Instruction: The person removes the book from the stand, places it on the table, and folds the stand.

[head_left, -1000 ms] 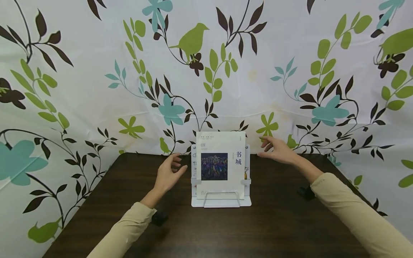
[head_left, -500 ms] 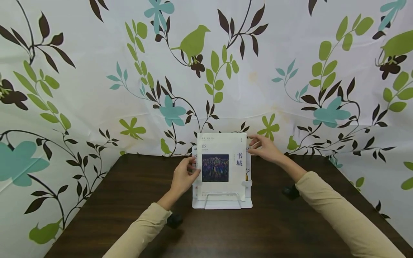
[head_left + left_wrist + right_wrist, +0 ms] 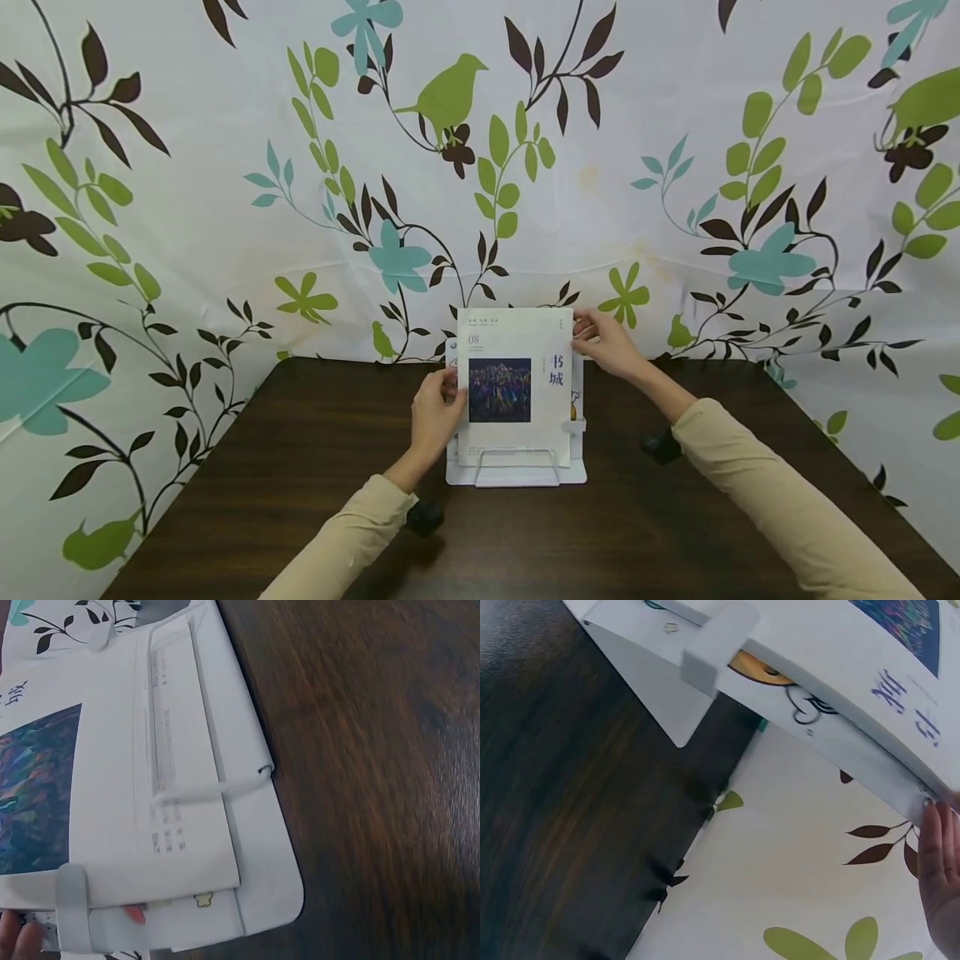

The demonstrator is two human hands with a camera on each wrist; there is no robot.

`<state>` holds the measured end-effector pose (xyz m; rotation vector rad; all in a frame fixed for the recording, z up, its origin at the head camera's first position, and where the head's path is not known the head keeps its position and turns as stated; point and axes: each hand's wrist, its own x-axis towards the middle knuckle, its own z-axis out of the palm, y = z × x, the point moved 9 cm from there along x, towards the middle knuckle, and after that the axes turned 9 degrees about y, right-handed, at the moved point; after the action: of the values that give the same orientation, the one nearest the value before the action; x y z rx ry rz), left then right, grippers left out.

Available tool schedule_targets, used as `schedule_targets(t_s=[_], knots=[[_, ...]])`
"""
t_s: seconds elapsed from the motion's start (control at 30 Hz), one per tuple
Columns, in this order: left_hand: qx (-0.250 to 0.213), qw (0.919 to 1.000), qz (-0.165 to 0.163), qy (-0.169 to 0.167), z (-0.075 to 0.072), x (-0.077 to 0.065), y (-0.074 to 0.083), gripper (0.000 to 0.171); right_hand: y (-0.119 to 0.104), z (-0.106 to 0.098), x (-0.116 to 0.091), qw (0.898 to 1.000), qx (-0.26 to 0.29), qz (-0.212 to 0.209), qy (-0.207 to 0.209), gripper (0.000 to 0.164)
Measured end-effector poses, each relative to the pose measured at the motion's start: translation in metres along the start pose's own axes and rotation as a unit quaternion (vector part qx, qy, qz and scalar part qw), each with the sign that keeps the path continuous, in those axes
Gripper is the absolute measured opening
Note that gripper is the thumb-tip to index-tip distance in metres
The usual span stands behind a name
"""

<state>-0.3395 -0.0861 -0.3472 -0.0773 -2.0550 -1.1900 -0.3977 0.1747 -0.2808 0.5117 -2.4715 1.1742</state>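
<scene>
A white book (image 3: 517,442) with a dark mountain picture on its cover stands upright on a white bookstand (image 3: 457,473), behind the stand's wire holder (image 3: 517,483). At the book's left edge is my left hand (image 3: 435,417), its thumb at the front of the cover and fingers curled behind. The right hand (image 3: 607,342) holds the upper right edge, thumb below the fingers. Close up in the right wrist view, the right fingers (image 3: 937,844) lie along that corner. A page clip (image 3: 73,907) overlaps the book's side in the left wrist view, with left fingertips behind the board.
The stand rests on a dark brown wooden table (image 3: 517,542), set toward its far edge. A patterned cloth (image 3: 585,225) with leaves and birds hangs just behind. Small black devices (image 3: 425,518) are under both wrists.
Both hands have moved inward to the book from either side, the left going right and the right going left. Their fingers have come onto its edges. Book and stand have stayed in place.
</scene>
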Motion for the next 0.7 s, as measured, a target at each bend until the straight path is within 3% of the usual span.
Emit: schedule_targets(t_s=[0.17, 0.3, 0.43, 0.57, 0.7], knots=[[-0.051, 0.9983, -0.02, 0.021, 0.001, -0.002, -0.001, 0.031, -0.003, -0.002, -0.003, 0.999, -0.003, -0.022, 0.032, 0.037], [-0.061, 0.9978, -0.02, 0.018, 0.002, -0.001, -0.001, 0.029, -0.006, -0.003, -0.005, 0.999, 0.005, -0.028, 0.039, 0.036], [-0.044, 0.9989, 0.004, -0.012, 0.004, 0.003, -0.001, 0.026, -0.009, -0.003, -0.007, 0.999, 0.023, -0.031, 0.033, 0.035], [-0.051, 0.9963, 0.037, -0.059, 0.006, 0.004, 0.001, 0.025, -0.028, -0.005, -0.014, 0.998, 0.051, -0.024, 0.019, 0.033], [-0.061, 0.9927, 0.066, -0.08, 0.007, 0.003, 0.002, 0.026, -0.045, -0.008, -0.022, 0.997, 0.064, -0.025, 0.017, 0.029]])
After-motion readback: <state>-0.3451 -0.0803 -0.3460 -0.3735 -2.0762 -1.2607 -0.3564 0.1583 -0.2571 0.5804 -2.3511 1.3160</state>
